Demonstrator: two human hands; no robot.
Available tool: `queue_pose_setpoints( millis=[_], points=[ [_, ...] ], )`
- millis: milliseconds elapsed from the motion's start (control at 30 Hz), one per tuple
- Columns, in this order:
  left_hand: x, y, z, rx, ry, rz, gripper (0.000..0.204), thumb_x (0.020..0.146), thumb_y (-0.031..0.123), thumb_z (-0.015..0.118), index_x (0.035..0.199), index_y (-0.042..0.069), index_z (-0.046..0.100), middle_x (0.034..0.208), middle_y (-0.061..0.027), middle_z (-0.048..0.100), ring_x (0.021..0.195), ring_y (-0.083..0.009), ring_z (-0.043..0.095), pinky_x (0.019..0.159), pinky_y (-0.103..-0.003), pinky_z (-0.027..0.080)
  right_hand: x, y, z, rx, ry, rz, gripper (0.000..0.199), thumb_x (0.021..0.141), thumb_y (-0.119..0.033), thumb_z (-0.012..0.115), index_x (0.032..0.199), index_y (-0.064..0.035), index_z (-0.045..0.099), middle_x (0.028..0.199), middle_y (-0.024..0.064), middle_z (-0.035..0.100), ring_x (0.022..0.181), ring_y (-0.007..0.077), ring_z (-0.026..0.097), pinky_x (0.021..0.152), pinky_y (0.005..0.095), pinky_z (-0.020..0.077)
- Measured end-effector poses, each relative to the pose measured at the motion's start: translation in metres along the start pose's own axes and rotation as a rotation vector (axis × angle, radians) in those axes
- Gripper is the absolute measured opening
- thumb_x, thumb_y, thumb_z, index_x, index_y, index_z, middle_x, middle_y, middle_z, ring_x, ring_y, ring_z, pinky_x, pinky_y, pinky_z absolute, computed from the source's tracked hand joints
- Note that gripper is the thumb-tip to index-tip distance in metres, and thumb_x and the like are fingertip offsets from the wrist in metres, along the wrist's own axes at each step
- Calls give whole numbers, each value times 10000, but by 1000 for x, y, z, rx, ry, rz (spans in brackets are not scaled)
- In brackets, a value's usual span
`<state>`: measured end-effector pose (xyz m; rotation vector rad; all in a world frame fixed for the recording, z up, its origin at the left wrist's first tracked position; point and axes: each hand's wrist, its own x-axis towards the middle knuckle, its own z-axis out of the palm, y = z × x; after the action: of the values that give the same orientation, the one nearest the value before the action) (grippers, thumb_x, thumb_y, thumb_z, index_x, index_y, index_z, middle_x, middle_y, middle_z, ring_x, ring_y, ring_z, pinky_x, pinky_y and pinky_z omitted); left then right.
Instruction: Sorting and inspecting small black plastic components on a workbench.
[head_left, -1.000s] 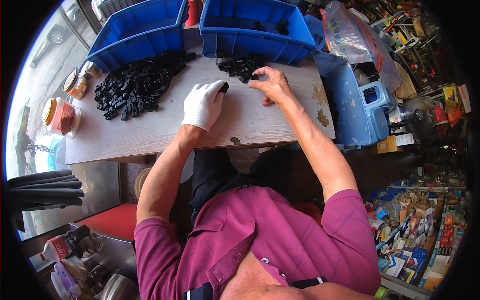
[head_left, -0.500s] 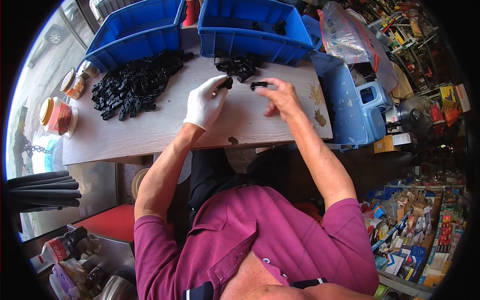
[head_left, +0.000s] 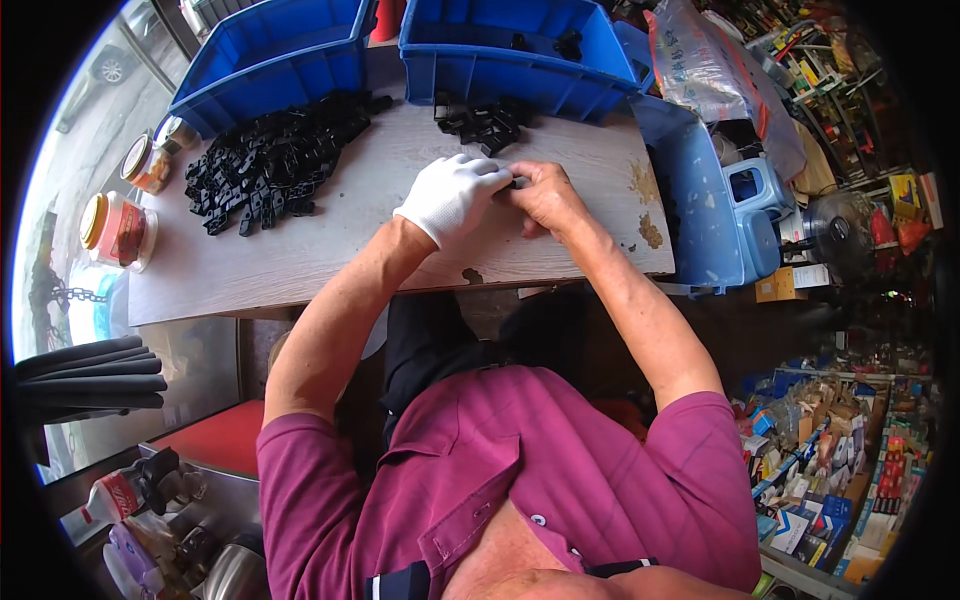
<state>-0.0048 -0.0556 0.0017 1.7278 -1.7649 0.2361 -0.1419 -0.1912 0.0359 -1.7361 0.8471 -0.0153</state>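
Observation:
My left hand, in a white knit glove, meets my bare right hand above the middle of the table. The fingers of both are closed and touch at the tips. Between them a bit of a small black plastic part shows; the fingers cover most of what they hold. Just beyond my hands lies a small heap of black plastic parts. A much larger heap of such black parts spreads over the table's left side.
Two blue bins stand along the far edge, a left bin and a right bin with a few black parts inside. Lidded jars line the left edge. A light-blue plastic tub adjoins the right edge of the wooden table.
My hands, apart before with a black part in each, have come together. The left moved right and its fingers closed inward; the right moved slightly left.

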Motion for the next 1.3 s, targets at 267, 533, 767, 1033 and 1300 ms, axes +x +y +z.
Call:
queue_pose_setpoints(
  millis=[267,533,767,1033,1300],
  points=[
    [-11,19,-12,87,68,-2,333,843,146,642,1167,101,703,1035,-56,737,977,-292,692,812,-430,550,2,1,-1,-77,-8,-19,405,838,-75,698,1242,-80,728,746,81,683,484,164,603,485,319,543],
    [-14,22,-10,105,97,16,327,837,133,646,1156,100,704,1011,-85,738,971,-307,691,827,-438,549,6,4,1,-124,9,-29,404,829,-86,718,1232,-62,725,748,101,688,485,175,609,494,328,549],
    [11,-46,-36,398,316,-163,237,837,82,620,1028,175,725,935,-55,737,883,-310,684,703,-441,553,-5,7,-13,67,68,-27,550,830,-170,817,1307,16,617,581,-7,529,408,110,494,423,319,498],
    [13,-110,-28,823,-94,-287,185,895,167,616,1014,121,749,1017,-95,741,1061,-319,652,964,-452,465,9,45,-116,449,635,7,442,848,-236,843,1223,-84,664,576,27,519,467,203,601,494,432,614],
    [0,-68,-29,315,-36,-403,220,914,101,582,1060,105,746,1038,-180,732,949,-394,716,827,-496,583,15,28,-83,308,387,-75,508,870,-158,798,1341,-83,622,612,15,526,487,158,589,512,390,614]
  ],
)
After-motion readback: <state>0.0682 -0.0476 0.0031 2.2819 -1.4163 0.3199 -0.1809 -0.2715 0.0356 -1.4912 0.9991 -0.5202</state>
